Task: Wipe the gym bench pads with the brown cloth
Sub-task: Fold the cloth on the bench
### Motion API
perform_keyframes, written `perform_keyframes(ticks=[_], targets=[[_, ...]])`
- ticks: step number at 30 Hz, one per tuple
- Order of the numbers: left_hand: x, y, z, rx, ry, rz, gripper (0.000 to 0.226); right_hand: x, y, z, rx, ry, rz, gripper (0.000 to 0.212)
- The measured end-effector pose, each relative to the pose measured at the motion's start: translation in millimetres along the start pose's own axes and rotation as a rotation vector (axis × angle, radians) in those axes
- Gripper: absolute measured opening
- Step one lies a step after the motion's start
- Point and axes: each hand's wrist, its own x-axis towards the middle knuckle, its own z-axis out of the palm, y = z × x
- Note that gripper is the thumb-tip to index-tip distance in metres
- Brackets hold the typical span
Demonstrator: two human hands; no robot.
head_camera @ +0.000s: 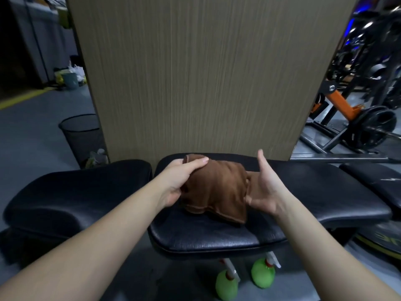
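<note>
Head view: brown cloth bunched over the middle bench pad, lower edge touching it; left hand clenched on the cloth's left side, fingers over the top; right hand spread wide beside the cloth's right edge, gripping nothing; second pad at left; two green spray bottles on the floor below; mesh bin behind.

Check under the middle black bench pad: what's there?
Two green spray bottles stand on the floor beneath the middle black bench pad. The pad hides its frame.
</note>
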Motion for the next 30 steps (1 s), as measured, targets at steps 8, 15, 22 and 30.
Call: perform_keyframes(ticks=[8,15,22,30], targets=[[-21,32,-21,-0.134,-0.236,0.241,0.004,-14,-18,13,-0.129,-0.2,-0.445,0.034],[17,-25,-42,0.127,0.152,-0.158,0.022,43,26,2,-0.424,0.242,-0.17,0.041],[15,-21,-53,0.195,0.001,-0.337,0.049,31,17,12,-1.017,0.27,-0.09,0.074],[-5,-10,-87,0.121,0.232,-0.067,0.027,32,40,67,-0.768,0.1,-0.498,0.043]])
